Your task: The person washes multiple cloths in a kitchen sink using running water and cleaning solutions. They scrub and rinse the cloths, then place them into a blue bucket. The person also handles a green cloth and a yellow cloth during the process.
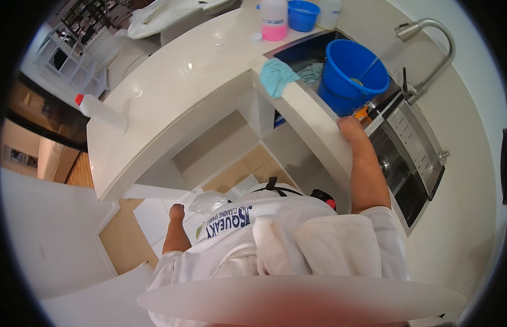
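My right hand (350,128) is at the sink's near edge, just below a large blue bucket (340,82). Its fingers look curled, and what they may hold is hidden; an orange object (363,114) lies right beside it. The bucket stands tilted in the steel sink (392,163), with a yellowish item inside it. Low at my left side, my left hand (177,212) appears closed, with nothing seen in it. A light teal cloth (276,77) drapes over the counter's edge by the sink, and another teal cloth (311,72) lies in the basin.
A bottle of pink liquid (274,22), a small blue bucket (303,16) and a whitish bottle (329,13) stand behind the sink. The steel faucet (441,52) arches at right. A red-capped white bottle (103,113) stands on the curved counter (171,82) at left.
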`<control>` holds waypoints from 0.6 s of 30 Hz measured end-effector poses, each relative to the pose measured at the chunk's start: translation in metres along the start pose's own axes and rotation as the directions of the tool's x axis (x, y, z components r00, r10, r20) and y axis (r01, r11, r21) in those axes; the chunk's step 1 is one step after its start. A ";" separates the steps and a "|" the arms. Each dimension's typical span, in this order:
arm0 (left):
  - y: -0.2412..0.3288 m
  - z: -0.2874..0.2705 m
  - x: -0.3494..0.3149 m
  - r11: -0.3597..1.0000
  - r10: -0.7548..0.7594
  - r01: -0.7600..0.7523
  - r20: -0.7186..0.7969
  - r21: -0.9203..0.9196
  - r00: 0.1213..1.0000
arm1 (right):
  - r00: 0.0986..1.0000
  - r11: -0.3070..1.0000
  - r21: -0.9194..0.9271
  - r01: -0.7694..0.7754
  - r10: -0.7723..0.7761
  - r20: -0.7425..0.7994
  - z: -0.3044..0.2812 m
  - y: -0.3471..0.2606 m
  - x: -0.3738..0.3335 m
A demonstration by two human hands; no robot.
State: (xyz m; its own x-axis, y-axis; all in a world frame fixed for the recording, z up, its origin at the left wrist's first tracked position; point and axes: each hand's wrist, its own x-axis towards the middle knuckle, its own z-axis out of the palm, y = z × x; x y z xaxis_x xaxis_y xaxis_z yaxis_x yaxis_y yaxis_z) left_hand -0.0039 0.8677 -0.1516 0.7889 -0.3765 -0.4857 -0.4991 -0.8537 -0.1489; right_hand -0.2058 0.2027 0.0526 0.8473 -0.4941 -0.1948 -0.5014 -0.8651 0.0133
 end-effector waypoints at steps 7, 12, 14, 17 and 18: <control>0.101 -0.104 0.012 0.843 -0.211 -0.004 -0.338 -0.538 0.917 | 0.992 0.982 0.144 0.120 -0.122 0.009 0.010 0.012 0.000; 0.151 -0.228 0.039 0.809 -0.111 -0.179 -0.445 -0.560 0.889 | 0.988 0.879 0.456 0.137 -0.091 -0.121 -0.009 0.020 -0.013; 0.171 -0.280 0.055 0.788 -0.003 -0.327 -0.534 -0.521 0.845 | 0.999 0.782 0.621 0.052 -0.045 -0.027 -0.023 0.021 -0.015; 0.209 -0.357 0.087 0.712 0.217 -0.581 -0.663 -0.395 0.717 | 0.989 0.717 0.695 -0.047 -0.064 0.133 -0.042 0.021 -0.013; 0.223 -0.380 0.097 0.665 0.288 -0.661 -0.696 -0.349 0.658 | 0.985 0.701 0.704 -0.117 -0.012 0.175 -0.047 0.019 -0.011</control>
State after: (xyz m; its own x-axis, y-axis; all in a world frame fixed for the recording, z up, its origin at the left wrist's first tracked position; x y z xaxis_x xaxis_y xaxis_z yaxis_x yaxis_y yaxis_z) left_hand 0.0982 0.5040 0.0956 0.6244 -0.7442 0.2370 -0.7278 -0.4442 0.5225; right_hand -0.2167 0.1875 0.1014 0.8094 -0.4614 -0.3634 -0.5735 -0.4875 -0.6584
